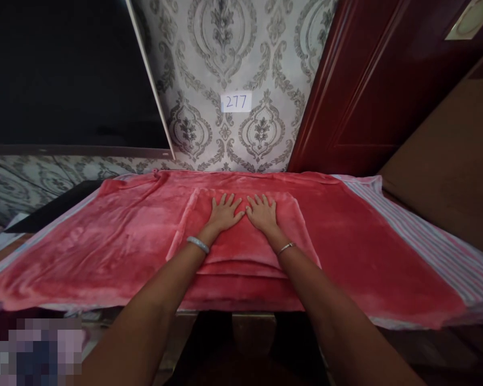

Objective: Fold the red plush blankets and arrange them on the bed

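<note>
Resting spread and empty on folded red fleece (243, 245), both hands (224, 215) (262, 215) face patterned wallpaper (261, 59).

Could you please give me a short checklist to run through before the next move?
1. Left hand flat on the folded red cloth: ok, fingers spread.
2. Right hand flat on the same cloth: ok, fingers spread.
3. Folded cloth resting on the wider red fabric: ok.
4. Wider fabric smooth throughout: not ok, creases show toward its left side.
5. Underside of the folded cloth free of creases: cannot tell, hidden from view.
</note>
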`<state>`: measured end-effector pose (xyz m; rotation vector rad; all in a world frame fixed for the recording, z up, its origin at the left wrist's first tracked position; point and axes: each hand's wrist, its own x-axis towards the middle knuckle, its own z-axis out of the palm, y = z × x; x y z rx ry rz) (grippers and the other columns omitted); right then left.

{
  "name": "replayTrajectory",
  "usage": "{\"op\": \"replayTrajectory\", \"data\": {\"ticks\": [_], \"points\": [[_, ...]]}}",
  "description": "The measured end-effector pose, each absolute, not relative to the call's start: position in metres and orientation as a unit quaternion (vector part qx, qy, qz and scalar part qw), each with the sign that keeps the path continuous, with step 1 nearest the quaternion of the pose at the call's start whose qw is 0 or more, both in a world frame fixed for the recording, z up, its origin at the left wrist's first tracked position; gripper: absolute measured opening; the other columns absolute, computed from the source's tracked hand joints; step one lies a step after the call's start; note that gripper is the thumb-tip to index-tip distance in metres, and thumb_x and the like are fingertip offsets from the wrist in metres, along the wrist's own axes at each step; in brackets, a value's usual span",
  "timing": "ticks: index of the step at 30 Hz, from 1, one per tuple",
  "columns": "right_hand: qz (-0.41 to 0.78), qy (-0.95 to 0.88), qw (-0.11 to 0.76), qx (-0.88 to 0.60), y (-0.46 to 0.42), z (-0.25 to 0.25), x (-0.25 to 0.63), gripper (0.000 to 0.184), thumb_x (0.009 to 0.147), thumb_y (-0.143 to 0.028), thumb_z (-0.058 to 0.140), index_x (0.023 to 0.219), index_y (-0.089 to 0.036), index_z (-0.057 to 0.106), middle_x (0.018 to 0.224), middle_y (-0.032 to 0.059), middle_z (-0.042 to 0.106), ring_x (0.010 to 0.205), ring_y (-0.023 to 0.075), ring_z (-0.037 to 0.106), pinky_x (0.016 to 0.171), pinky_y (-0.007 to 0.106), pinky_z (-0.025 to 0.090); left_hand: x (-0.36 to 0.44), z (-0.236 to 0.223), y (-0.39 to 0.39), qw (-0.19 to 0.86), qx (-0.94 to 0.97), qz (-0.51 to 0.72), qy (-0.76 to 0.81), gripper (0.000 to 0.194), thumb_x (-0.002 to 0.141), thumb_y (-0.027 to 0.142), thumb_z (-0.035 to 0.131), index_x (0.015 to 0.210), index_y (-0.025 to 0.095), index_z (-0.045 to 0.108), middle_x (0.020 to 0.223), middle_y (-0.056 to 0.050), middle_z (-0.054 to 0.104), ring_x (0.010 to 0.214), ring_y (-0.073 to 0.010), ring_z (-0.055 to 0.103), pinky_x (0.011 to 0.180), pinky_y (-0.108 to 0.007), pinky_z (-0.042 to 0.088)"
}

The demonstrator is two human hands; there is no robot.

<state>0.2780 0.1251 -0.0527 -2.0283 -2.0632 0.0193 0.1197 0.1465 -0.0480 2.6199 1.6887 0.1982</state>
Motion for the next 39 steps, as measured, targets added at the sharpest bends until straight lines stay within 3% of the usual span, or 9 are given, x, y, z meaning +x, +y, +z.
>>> {"op": "replayTrajectory", "data": {"ticks": [4,8,17,29,35,39], "points": [[0.059,-0.717,0.073,-0.691,0.110,-0.034,0.285,0.058,0.106,-0.046,0.029,0.161,-0.027,0.031,0.168,0.0069,0.025,0.155,0.0294,0.017,0.122,0.055,0.016,0.115,-0.029,0.140,0.046,0.842,0.037,0.536,0.068,0.101,0.058,0.035,0.162,0.028,0.029,0.172,-0.009,0.017,0.158,-0.0344,0.011,0.122,-0.067,0.010],[0.089,-0.752,0.071,-0.650,0.064,-0.031,0.293,0.061,0.105,-0.055,0.032,0.161,-0.029,0.033,0.169,0.0086,0.022,0.155,0.0323,0.018,0.121,0.058,0.019,0.098,-0.024,0.101,0.046,0.860,0.037,0.506,0.071,0.098,0.061,0.041,0.161,0.029,0.032,0.171,-0.009,0.018,0.158,-0.0363,0.012,0.123,-0.065,0.010],[-0.007,-0.768,0.111,-0.630,0.006,-0.078,0.285,0.059,0.103,-0.049,0.041,0.159,-0.030,0.037,0.168,0.0072,0.027,0.155,0.0334,0.015,0.122,0.060,0.012,0.088,-0.065,0.032,0.015,0.870,0.054,0.490,0.064,0.100,0.053,0.043,0.160,0.034,0.033,0.171,-0.003,0.022,0.158,-0.0347,0.012,0.124,-0.064,0.006],[-0.001,-0.768,0.107,-0.631,0.006,-0.070,0.285,0.058,0.105,-0.047,0.039,0.160,-0.030,0.036,0.167,0.0066,0.027,0.154,0.0316,0.020,0.122,0.057,0.017,0.085,-0.062,0.031,0.009,0.872,0.078,0.483,0.063,0.101,0.056,0.039,0.159,0.031,0.035,0.169,-0.005,0.028,0.157,-0.0329,0.019,0.125,-0.062,0.014],[-0.006,-0.746,0.060,-0.663,-0.014,-0.071,0.328,0.054,0.104,-0.044,0.035,0.155,-0.029,0.045,0.164,0.0073,0.035,0.153,0.0339,0.023,0.119,0.062,0.021,0.043,-0.047,0.014,-0.039,0.801,0.085,0.591,0.062,0.101,0.054,0.041,0.154,0.023,0.046,0.165,-0.013,0.036,0.155,-0.0364,0.025,0.125,-0.065,0.007],[-0.041,-0.708,0.109,-0.696,-0.031,-0.098,0.361,0.057,0.104,-0.043,0.025,0.154,-0.026,0.046,0.165,0.0069,0.033,0.154,0.0321,0.020,0.116,0.061,0.032,0.011,-0.065,0.002,-0.022,0.730,0.122,0.672,0.062,0.102,0.047,0.040,0.158,0.020,0.039,0.168,-0.016,0.025,0.153,-0.0384,0.028,0.123,-0.061,0.021]]}}
